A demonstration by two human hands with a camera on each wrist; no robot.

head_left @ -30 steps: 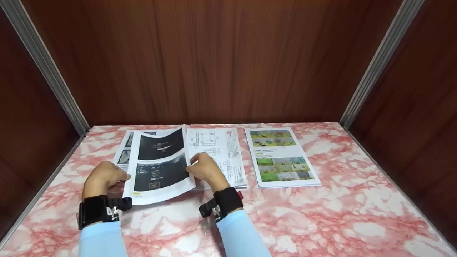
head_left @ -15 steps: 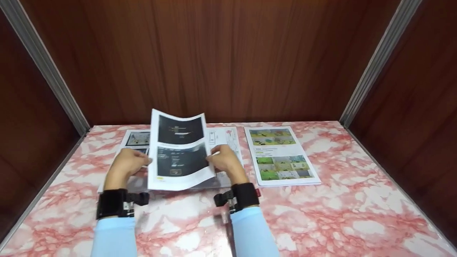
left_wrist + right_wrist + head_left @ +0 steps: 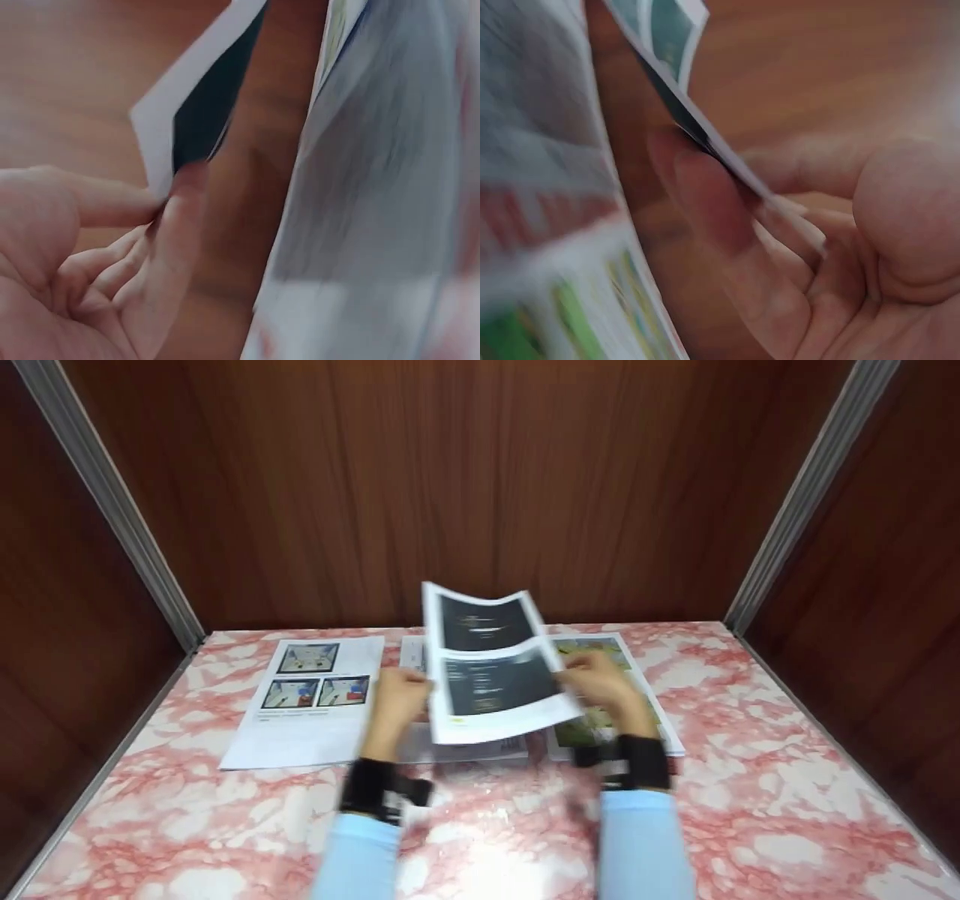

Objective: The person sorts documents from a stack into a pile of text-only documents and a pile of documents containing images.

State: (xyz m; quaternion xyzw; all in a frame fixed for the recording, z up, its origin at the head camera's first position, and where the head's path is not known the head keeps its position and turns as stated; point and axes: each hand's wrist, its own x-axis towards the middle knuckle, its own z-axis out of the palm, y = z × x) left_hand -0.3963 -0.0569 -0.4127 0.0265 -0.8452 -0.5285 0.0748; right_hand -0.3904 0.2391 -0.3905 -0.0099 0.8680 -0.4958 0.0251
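Note:
A printed sheet of paper (image 3: pixel 495 679) with two dark panels hangs in the air above the table, slightly bowed. My left hand (image 3: pixel 400 697) pinches its left edge between thumb and fingers; the left wrist view shows the paper (image 3: pixel 217 105) caught at the fingertips. On the opposite edge my right hand (image 3: pixel 604 686) pinches the sheet, also seen in the right wrist view. Beneath it, the stack with line drawings (image 3: pixel 465 751) is mostly covered. Under my right hand lies the stack with green pictures (image 3: pixel 652 697), partly hidden. Both hands are somewhat blurred.
At the left of the red-and-white marbled table (image 3: pixel 187 832) lies a paper stack with three photos (image 3: pixel 315 735). A brown wood-grain panel (image 3: pixel 480 495) stands behind the table, with metal posts (image 3: pixel 112 502) at its corners.
Both hands have lifted the dark-panelled sheet from over the left stack and carried it right, across the line-drawing stack. The left stack with photos is now uncovered.

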